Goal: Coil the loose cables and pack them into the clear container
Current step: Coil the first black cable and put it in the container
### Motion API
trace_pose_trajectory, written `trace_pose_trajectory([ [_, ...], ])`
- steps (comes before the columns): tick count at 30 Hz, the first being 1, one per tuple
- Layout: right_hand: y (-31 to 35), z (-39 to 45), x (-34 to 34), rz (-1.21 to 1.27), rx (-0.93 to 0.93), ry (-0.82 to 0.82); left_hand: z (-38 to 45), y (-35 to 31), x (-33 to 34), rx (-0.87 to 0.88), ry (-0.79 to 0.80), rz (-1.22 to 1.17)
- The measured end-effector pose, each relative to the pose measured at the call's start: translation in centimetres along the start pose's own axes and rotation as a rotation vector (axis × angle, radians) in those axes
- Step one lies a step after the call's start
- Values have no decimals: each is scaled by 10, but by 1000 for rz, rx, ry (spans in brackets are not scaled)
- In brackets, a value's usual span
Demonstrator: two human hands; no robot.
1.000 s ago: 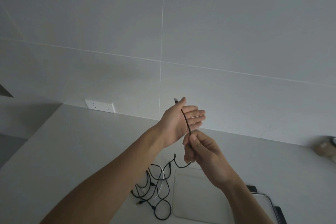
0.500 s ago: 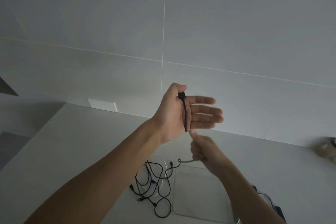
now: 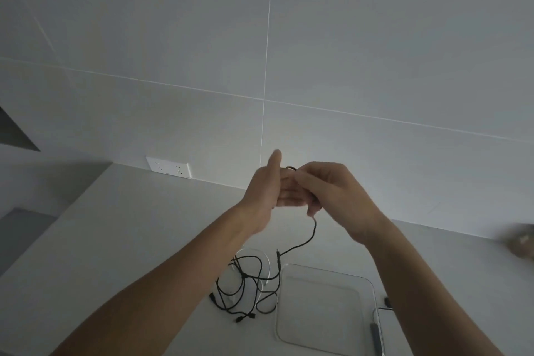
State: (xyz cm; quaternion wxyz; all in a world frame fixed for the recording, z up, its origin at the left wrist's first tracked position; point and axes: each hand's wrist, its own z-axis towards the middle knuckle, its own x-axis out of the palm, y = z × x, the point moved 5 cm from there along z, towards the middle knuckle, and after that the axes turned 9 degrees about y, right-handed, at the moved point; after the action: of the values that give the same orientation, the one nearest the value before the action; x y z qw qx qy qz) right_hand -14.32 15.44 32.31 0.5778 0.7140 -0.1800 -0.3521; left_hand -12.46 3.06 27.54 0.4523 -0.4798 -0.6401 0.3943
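Behind everything rises a pale tiled wall (image 3: 375,37), with a white double socket plate (image 3: 168,167) set low on it at the left, just above the white countertop (image 3: 101,234). On the countertop, near and right of centre, sits the clear container (image 3: 323,309), a shallow square with rounded corners, its inside holding no cable. Just left of it, touching its left edge, lies a tangle of loose black cables (image 3: 245,289) with small plugs at the near side. At the far right edge a blurred brownish object (image 3: 520,243) rests on the countertop; what it is cannot be told. Above the tangle, both bare forearms reach forward and the hands meet. The left hand (image 3: 268,191) is held flat with straight fingers and the thumb pointing up. The right hand (image 3: 326,191) pinches a black cable (image 3: 309,237) against the left fingers, a small loop showing at the top, and the cable hangs down to the tangle.
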Motion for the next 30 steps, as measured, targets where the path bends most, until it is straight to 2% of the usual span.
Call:
trace_pose_trajectory([
  [3,-4,-9,12,56,-54,1,7,-21,-6,105,-29,-37],
  [6,-24,-12,31,345,-26,91,16,-49,-9,223,-12,-306],
  [8,-43,-13,46,472,20,148,21,-63,-6,254,43,-387],
  [11,-85,-12,54,489,193,100,14,-59,7,212,48,-282],
  [14,-135,-16,59,456,380,18,15,-39,6,143,71,-334],
  [19,-174,-10,59,577,508,-14,7,-15,6,-46,221,-400],
  [24,-153,40,28,668,416,-29,-4,2,12,-50,311,-349],
  [27,-110,63,5,622,313,-1,-11,6,11,-58,252,-232],
  [30,-60,66,-13,548,286,24,-16,14,1,-105,185,-161],
])
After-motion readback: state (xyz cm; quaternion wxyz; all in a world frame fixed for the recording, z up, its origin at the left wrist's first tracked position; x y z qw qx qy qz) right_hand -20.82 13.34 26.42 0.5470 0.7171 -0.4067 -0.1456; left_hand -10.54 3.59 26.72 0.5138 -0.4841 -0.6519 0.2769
